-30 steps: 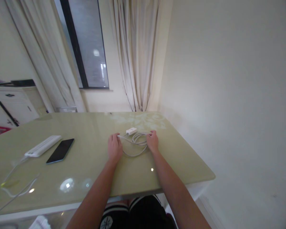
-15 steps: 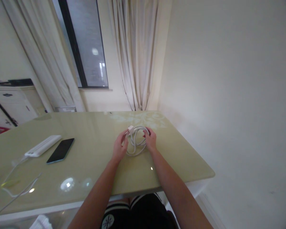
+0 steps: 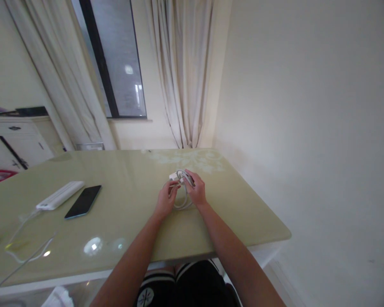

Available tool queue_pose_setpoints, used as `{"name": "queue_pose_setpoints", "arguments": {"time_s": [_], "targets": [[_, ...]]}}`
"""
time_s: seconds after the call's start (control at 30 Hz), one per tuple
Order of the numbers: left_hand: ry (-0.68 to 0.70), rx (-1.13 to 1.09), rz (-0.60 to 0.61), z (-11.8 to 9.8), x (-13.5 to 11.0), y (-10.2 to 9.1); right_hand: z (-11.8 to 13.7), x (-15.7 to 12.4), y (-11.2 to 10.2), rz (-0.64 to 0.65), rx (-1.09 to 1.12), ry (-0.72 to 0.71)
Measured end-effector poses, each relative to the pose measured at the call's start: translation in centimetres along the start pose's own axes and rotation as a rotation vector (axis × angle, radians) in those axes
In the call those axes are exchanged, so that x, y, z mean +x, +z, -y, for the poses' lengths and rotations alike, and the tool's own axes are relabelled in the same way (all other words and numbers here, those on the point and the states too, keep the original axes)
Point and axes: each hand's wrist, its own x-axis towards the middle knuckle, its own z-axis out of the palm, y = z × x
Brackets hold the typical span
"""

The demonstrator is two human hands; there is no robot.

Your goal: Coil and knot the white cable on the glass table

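Observation:
Just over the table (image 3: 141, 230), both of my hands are on a white charging cable (image 3: 183, 206), which is gathered in loops. My left hand (image 3: 167, 198) pinches part of the cable close to a white plug (image 3: 173, 175). Wrapped around the upper side of the loops is my right hand (image 3: 196, 189), its fingers closed. The two hands are close together, with the loops hanging between and below them. Fingers hide some of the cable and part of the plug.
A black phone (image 3: 83, 201) lies to the left, beside a white power strip (image 3: 60, 195) whose cord (image 3: 25, 261) runs toward the front left. A wall (image 3: 307, 128) borders the table's right side. Curtains (image 3: 182, 72) hang behind.
My right hand has moved left toward my left hand, drawing the cable loops narrower and closer to the plug. My left hand has shifted slightly to the right.

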Motion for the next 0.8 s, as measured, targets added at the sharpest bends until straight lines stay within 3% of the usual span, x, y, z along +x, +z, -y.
{"name": "queue_pose_setpoints", "arguments": {"time_s": [0.3,0.5,0.8], "targets": [[0.092,-0.015,-0.158,-0.3,-0.4,0.1,0.5,-0.8,0.8,0.214,-0.011,-0.178],[0.148,0.07,-0.187,-0.8,-0.7,0.3,0.4,-1.0,1.2,0.128,-0.029,-0.126],[0.029,-0.149,-0.323,-0.7,0.0,-0.2,1.5,-1.0,0.7,0.321,-0.01,-0.289]]}}
